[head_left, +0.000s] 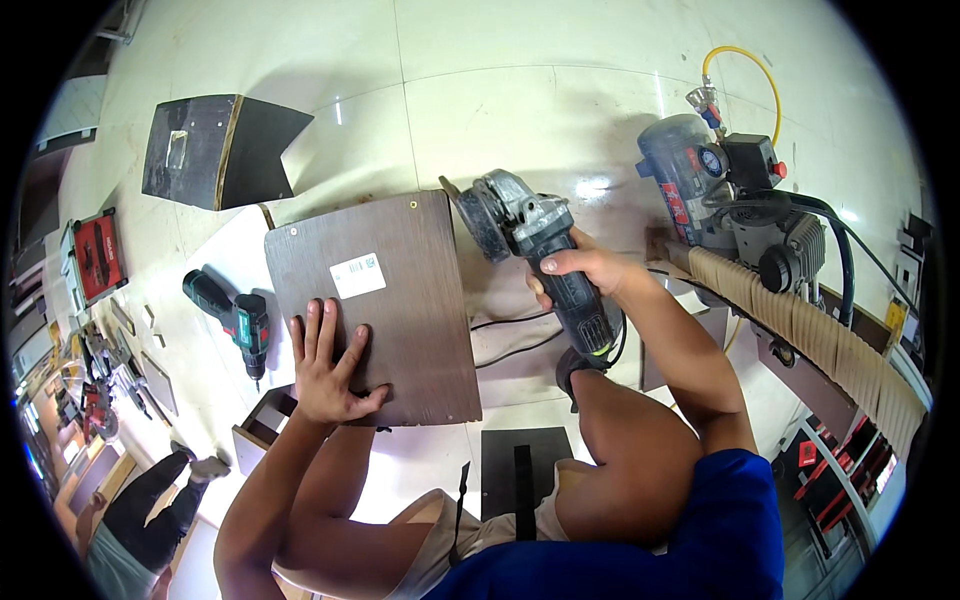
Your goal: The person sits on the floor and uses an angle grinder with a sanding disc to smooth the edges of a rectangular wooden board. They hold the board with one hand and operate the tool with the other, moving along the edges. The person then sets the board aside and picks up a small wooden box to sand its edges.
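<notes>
My right hand point(582, 266) is closed round the dark body of an angle grinder point(560, 270). The grinder's metal head and disc guard are up and to the left, by the right edge of a brown wooden board point(420, 310); whether the disc touches that edge I cannot tell. A white label point(358, 276) is stuck on the board, which has small holes near its far corners. With fingers spread, my left hand point(335, 370) lies flat on the board's near left part. A green and black cordless drill point(245, 325) lies just left of the board.
A dark angular wooden piece point(225, 150) stands at the far left. An air compressor point(700, 190) with a yellow hose point(765, 70) is at the right, beside a beige pleated roll point(820, 320). A red case point(97, 257) and another person point(140, 520) are at the left.
</notes>
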`<state>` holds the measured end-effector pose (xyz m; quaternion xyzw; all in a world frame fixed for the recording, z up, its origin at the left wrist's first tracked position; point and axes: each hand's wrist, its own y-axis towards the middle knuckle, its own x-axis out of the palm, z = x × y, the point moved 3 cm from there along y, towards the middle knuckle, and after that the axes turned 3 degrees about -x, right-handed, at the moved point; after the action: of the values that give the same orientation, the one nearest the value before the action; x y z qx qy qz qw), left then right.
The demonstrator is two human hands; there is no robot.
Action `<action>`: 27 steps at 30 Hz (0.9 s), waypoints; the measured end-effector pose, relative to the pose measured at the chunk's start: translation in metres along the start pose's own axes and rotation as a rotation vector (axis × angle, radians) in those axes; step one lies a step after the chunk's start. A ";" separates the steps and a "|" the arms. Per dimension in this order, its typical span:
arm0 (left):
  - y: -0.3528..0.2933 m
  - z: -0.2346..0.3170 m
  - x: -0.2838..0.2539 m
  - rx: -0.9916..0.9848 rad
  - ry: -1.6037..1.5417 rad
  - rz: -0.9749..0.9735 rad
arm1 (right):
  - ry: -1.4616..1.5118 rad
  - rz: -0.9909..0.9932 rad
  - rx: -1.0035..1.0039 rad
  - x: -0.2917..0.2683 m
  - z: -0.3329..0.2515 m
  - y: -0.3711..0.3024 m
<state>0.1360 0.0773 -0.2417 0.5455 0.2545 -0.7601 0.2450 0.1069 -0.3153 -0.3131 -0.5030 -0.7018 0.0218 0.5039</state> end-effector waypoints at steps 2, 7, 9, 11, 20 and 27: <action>0.000 -0.001 0.001 0.000 0.011 0.001 | -0.016 0.046 0.027 -0.005 -0.004 0.005; -0.001 -0.001 0.000 -0.005 0.007 -0.002 | 0.005 -0.015 0.046 -0.010 -0.004 0.000; -0.001 -0.001 0.001 -0.005 0.004 -0.005 | 0.005 -0.010 0.047 -0.012 -0.006 -0.001; -0.001 -0.001 0.001 -0.003 0.005 -0.007 | -0.028 0.018 0.051 -0.015 -0.013 0.006; 0.001 -0.001 0.000 -0.005 -0.002 -0.012 | -0.073 -0.055 0.074 -0.023 -0.028 0.010; -0.002 0.000 0.000 -0.021 -0.007 -0.007 | -0.016 -0.086 0.103 -0.019 -0.029 0.010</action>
<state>0.1350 0.0787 -0.2413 0.5394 0.2633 -0.7602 0.2488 0.1348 -0.3383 -0.3173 -0.4456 -0.7247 0.0405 0.5240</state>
